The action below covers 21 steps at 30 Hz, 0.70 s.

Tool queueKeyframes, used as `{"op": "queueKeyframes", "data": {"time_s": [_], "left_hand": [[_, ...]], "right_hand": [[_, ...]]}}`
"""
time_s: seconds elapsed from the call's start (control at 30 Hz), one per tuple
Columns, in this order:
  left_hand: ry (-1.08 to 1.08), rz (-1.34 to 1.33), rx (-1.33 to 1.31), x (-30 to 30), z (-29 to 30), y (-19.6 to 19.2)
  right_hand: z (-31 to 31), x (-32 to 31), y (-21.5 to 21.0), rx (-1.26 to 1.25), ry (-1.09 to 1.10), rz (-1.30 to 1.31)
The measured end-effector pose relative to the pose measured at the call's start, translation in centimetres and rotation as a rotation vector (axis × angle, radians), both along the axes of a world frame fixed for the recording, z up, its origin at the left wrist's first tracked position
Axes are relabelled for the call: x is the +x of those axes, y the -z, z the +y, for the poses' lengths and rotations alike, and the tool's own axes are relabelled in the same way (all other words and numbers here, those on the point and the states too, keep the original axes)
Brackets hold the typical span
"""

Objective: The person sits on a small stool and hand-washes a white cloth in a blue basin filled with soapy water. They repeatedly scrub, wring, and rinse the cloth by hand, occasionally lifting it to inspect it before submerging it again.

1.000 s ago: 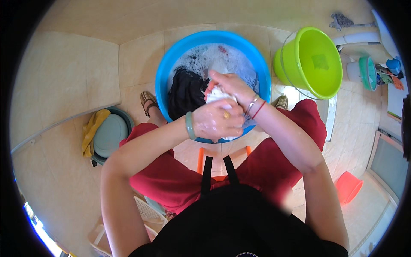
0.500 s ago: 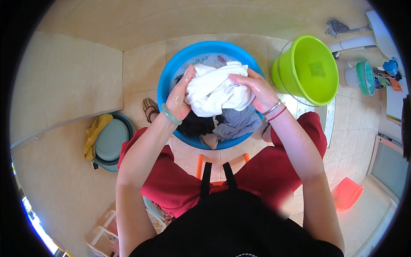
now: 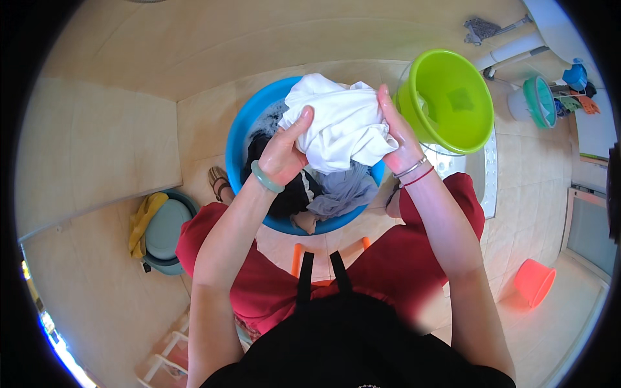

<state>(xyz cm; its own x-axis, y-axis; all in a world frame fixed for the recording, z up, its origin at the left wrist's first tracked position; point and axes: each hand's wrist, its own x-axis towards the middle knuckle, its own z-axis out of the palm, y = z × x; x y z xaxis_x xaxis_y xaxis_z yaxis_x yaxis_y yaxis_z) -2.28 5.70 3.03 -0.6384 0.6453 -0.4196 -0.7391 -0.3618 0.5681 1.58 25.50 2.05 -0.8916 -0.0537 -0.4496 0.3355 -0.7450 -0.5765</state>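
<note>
Floor [image 3: 200, 139] borders the basin rim [image 3: 235, 149] — cloth [image 3: 339, 126] held above

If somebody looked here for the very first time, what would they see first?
Probably the bright white cloth, held in the left hand and right hand over the blue tub. Next, the big green bucket right of it. Then maybe the coral bucket, lower right.

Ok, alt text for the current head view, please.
A person's left hand and right hand hold a bunched white cloth over a blue basin of sudsy water, black cloth and grey cloth. A lime-green bucket stands to the basin's right.
</note>
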Motion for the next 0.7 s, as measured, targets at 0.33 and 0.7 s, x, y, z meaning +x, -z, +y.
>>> {"op": "queueKeyframes", "data": {"time_s": [0.33,0.7], "left_hand": [[-0.009,0.084,0.04,0.6,3.4,-3.3],[0.004,0.061,0.11,0.8,4.0,-5.8]], "right_hand": [[3.0,2.3,-4.1,-0.063,0.073,0.143],[4.7,2.9,-4.7,-0.171,0.085,0.225]]}}
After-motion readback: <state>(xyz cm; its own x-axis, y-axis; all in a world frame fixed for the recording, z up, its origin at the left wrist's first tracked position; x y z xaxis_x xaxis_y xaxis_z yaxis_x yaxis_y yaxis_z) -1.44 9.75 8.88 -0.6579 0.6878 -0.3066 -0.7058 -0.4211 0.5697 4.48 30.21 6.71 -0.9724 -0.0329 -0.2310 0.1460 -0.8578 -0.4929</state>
